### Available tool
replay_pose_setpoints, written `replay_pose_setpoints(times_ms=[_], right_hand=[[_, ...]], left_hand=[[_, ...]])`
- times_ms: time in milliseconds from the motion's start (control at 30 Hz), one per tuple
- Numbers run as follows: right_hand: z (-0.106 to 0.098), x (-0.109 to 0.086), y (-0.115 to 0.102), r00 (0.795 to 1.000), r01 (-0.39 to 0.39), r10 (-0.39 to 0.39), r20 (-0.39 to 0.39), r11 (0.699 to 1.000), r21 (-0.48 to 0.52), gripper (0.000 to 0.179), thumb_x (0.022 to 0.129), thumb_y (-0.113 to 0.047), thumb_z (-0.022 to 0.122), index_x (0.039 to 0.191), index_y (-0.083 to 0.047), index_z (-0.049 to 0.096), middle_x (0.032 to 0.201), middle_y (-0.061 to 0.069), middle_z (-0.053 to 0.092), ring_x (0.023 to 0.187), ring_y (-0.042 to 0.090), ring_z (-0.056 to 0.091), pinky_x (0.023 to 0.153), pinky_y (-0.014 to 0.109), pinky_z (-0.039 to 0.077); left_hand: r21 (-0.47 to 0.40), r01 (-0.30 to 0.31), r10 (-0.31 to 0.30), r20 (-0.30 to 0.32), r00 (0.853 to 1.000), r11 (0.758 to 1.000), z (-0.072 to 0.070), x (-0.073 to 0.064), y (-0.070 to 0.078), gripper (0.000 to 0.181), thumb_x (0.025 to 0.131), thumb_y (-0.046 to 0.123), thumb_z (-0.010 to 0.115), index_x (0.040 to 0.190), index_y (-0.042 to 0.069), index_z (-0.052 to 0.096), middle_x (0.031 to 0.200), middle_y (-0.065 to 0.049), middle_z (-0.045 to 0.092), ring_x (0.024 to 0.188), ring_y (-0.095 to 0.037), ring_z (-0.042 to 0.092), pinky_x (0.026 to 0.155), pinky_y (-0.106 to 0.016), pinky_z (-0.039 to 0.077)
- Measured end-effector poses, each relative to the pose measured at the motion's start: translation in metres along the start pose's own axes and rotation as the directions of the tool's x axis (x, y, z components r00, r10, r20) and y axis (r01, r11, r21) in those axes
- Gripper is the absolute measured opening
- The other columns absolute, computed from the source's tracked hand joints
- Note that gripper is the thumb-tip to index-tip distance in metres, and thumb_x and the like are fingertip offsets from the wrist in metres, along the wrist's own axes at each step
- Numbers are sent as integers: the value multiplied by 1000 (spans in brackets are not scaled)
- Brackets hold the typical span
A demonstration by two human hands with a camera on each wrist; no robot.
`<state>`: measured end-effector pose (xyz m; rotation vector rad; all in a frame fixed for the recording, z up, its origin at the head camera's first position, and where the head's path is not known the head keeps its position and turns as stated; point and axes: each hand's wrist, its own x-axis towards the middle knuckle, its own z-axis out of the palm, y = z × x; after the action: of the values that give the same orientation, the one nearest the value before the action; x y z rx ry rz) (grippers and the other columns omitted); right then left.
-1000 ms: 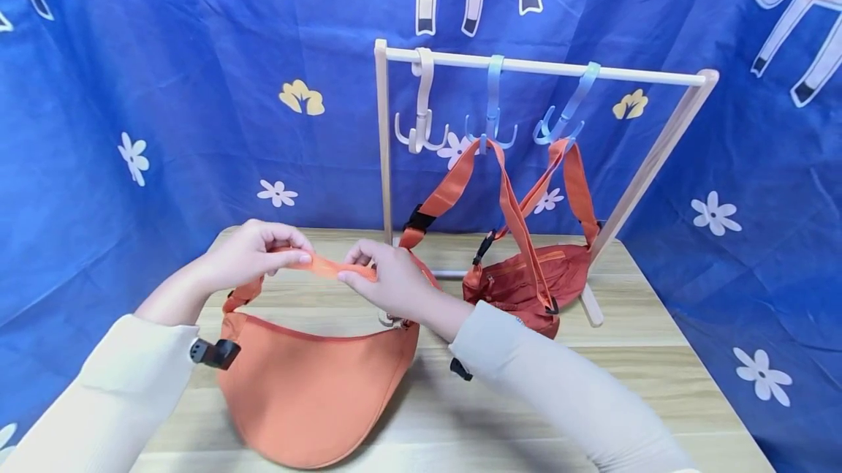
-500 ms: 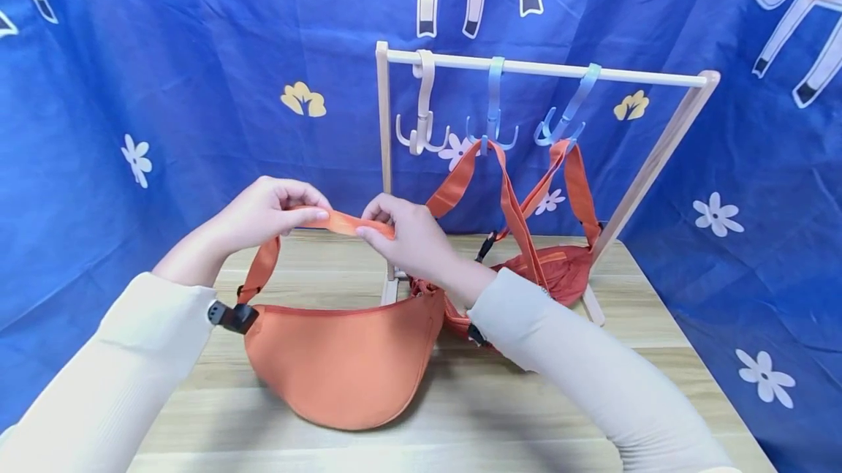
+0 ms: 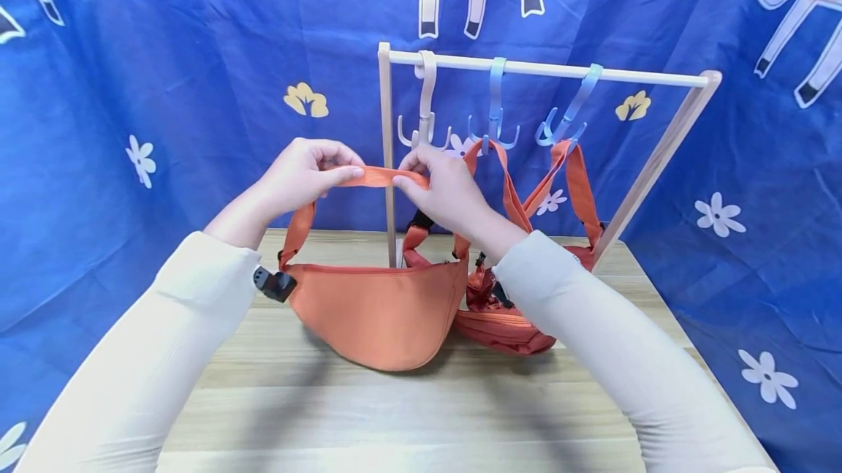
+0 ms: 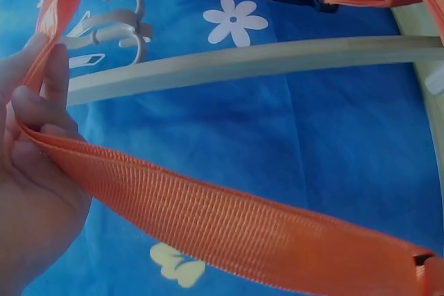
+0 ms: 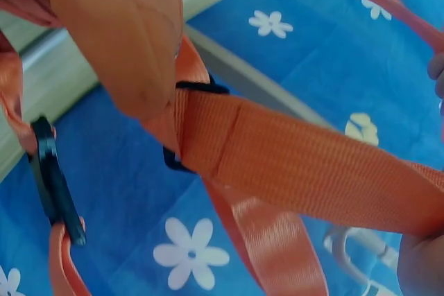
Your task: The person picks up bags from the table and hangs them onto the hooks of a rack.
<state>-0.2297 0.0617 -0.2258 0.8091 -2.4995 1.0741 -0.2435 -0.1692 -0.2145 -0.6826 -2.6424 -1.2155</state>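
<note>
An orange waist bag hangs upright over the table by its orange strap. My left hand pinches the strap on the left, thumb on top. A short way to the right, my right hand pinches the same strap, with a taut flat stretch between both hands. In the left wrist view, the webbing strap runs from the curled fingers down to a black adjuster. The right wrist view shows the strap passing through a black slider beside the bag. Behind my right hand is the rack's grey hook.
A wooden rack stands at the back. Two redder waist bags hang there by orange straps, from a blue hook and another blue hook. A blue patterned curtain surrounds the wooden table.
Both hands have risen and moved right toward the rack, still holding the strap. The orange bag has lifted with them, up and to the right.
</note>
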Motion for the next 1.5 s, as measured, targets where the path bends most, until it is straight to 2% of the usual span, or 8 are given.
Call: replay_pose_setpoints(times_ms=[67, 233, 300, 500, 833, 1133, 1300, 1500], right_hand=[[-5, 4, 1, 1000, -5, 5, -15, 1000, -14, 15, 91, -23, 66, 99, -11, 63, 81, 1, 59, 70, 16, 53, 74, 27, 45], [-16, 14, 4, 997, -37, 35, -62, 999, -25, 16, 91, -24, 66, 99, -11, 62, 87, 1, 61, 72, 15, 54, 74, 28, 44], [-20, 17, 5, 996, -45, 43, -81, 999, -25, 16, 91, -25, 66, 98, -11, 62, 88, 0, 62, 72, 15, 54, 63, 28, 44], [-31, 26, 7, 985, -72, 68, -156, 997, -23, 16, 91, -26, 66, 98, -12, 62, 81, 0, 60, 70, 15, 52, 60, 26, 43], [-34, 37, 16, 965, -139, 131, -228, 990, -17, 19, 93, -28, 63, 101, -12, 60, 80, 1, 58, 67, 14, 54, 59, 24, 46], [-28, 43, 21, 944, -216, 180, -278, 971, -103, 19, 93, -32, 62, 100, -15, 60, 81, -1, 58, 68, 13, 53, 59, 23, 43], [-25, 45, 23, 934, -255, 198, -298, 953, -166, 21, 92, -35, 62, 102, -16, 60, 83, -2, 59, 71, 14, 53, 58, 25, 40], [-23, 44, 25, 928, -284, 216, -302, 937, -201, 22, 93, -35, 61, 103, -15, 60, 86, -1, 60, 72, 15, 54, 59, 27, 41]], left_hand=[[-8, 6, -6, -18, 1000, 1000, 2, 6, 4, 21, 90, 25, 68, 99, 7, 72, 74, -4, 65, 53, -24, 48, 49, -30, 42], [-24, -12, 10, -68, 998, 1000, 5, 20, 11, 23, 90, 26, 68, 101, 5, 71, 78, -5, 65, 54, -23, 48, 51, -27, 43], [-26, -16, 13, -89, 996, 1000, 7, 26, 14, 24, 89, 26, 68, 102, 5, 71, 78, -6, 65, 55, -22, 48, 51, -27, 43], [-62, -17, 7, -154, 988, 998, 10, 41, 26, 26, 90, 27, 68, 104, 5, 71, 83, -8, 66, 59, -21, 50, 53, -25, 43], [-32, 5, -14, -293, 956, 999, 26, 64, 39, 25, 90, 24, 67, 104, 4, 72, 94, -10, 68, 76, -18, 56, 67, -24, 46], [37, 18, 0, -438, 899, 999, 41, 72, 41, 21, 90, 24, 68, 98, 5, 74, 88, -9, 70, 73, -17, 58, 61, -22, 41], [37, 66, -43, -451, 892, 997, 47, 72, 43, 22, 90, 26, 66, 101, 8, 74, 91, -6, 70, 75, -15, 61, 65, -22, 48], [32, 115, -89, -441, 893, 993, 53, 72, 44, 23, 92, 28, 64, 103, 10, 73, 94, -5, 70, 77, -14, 63, 68, -22, 50]])
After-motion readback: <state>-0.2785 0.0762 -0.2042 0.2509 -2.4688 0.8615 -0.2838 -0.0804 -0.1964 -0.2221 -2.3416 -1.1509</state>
